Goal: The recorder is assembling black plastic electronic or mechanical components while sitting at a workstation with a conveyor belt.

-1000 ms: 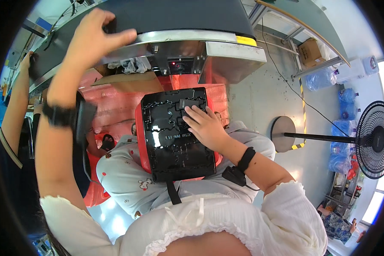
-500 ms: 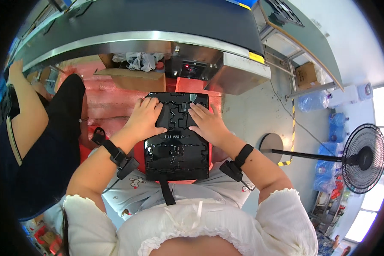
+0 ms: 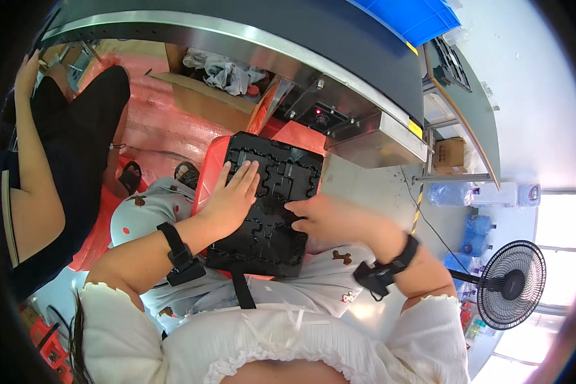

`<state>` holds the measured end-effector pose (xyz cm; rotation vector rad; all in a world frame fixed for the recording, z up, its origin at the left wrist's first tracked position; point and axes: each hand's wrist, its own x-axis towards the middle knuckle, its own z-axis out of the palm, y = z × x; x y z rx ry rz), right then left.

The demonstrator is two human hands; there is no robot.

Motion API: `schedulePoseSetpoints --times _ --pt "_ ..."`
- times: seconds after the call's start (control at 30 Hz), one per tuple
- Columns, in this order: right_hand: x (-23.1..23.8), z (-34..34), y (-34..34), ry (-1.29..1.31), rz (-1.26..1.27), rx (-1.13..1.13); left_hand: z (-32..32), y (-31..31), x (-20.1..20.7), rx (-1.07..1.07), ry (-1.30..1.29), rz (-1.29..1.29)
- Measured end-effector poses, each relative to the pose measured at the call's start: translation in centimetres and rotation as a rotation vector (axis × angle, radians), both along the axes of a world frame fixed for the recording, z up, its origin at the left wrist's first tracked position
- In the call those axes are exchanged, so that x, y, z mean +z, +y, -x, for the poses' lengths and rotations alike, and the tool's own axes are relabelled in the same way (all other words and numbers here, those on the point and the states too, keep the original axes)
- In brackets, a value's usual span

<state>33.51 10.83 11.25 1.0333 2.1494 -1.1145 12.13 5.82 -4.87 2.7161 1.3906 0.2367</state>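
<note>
Steel-edged worktop [image 3: 262,35] stretches beyond a black molded tray [image 3: 256,256], with a blue crate [image 3: 406,19] at the far right of the tray and red sheeting [image 3: 157,115] over the floor to its left. The tray lies over the lap of a seated person, on top of a red object [image 3: 212,163] whose edge shows along the tray's left side. The left hand [image 3: 229,203] lies across the tray's left half, unclenched, fingers straight and grasping nothing. The right hand [image 3: 329,217], blurred, reaches to the tray's right side with index finger and thumb extended; whether it grips anything cannot be told. Beyond the tray sits a cardboard box [image 3: 205,105] of crumpled grey material [image 3: 221,72]; well to the tray's left, a co-worker's forearm [image 3: 32,141] is raised. A black fan [image 3: 512,285] stands well to the tray's right.
</note>
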Motion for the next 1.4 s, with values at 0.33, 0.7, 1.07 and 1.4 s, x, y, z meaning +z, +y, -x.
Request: schedulePoseSetpoints --times 0.33,0.7,1.07,1.4 --pt "13.2 3.2 23.7 0.829 -0.692 -0.693 -1.2 0.5 -0.3 -0.183 -0.353 0.141" --pt "6.2 7.7 33.2 0.232 -0.954 -0.265 2.0 3.1 12.9 -0.272 -0.091 0.685" --pt "10.4 0.7 13.8 0.928 -0.748 -0.622 13.6 35.8 21.2 0.317 -0.125 -0.361" --pt "-10.0 -3.5 -7.7 0.555 -0.051 -0.808 8.9 33.3 24.4 0.343 0.325 0.049"
